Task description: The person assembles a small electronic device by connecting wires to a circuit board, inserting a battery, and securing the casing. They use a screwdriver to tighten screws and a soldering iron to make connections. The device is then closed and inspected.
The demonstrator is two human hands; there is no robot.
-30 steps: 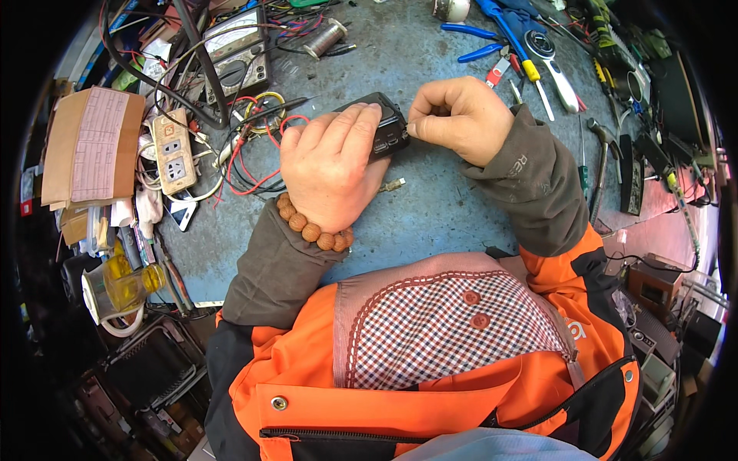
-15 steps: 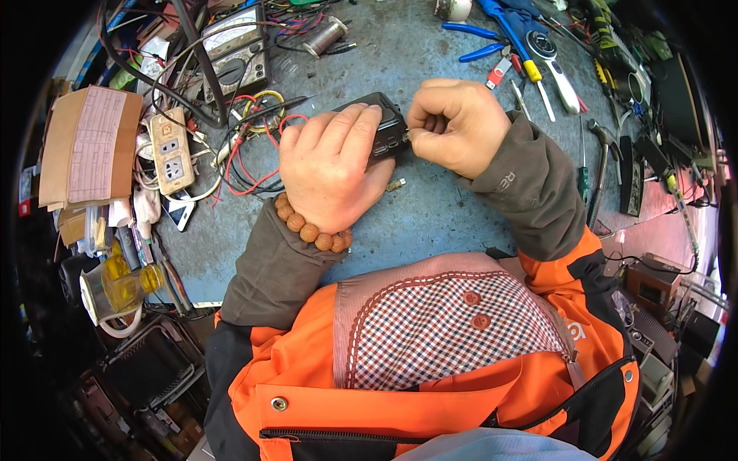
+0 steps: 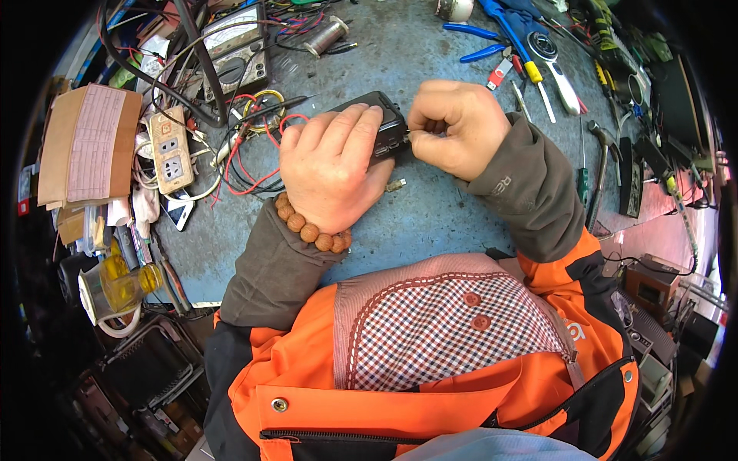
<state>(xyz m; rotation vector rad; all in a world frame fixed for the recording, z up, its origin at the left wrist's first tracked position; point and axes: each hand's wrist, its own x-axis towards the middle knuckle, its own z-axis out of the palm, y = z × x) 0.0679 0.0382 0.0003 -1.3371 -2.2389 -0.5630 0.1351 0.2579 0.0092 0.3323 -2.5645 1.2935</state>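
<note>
A small black box-shaped device [image 3: 390, 127] is held above the blue worktop [image 3: 415, 223]. Around its left part wraps my left hand [image 3: 332, 170], which covers much of it; a beaded bracelet circles that wrist. At the device's right end, my right hand [image 3: 453, 127] is closed in a pinch. What sits between those fingertips is mostly hidden; a tiny bit shows against the device's end. Just below the device, a small metal-tipped plug [image 3: 396, 185] lies on the worktop.
To the left are a power strip [image 3: 170, 150], an analog multimeter [image 3: 234, 54], tangled wires and a solder spool [image 3: 327, 36]. Blue-handled pliers [image 3: 483, 52], a red USB stick [image 3: 498, 74], a white-handled tool [image 3: 565, 88] and a hammer [image 3: 602, 138] lie toward the right.
</note>
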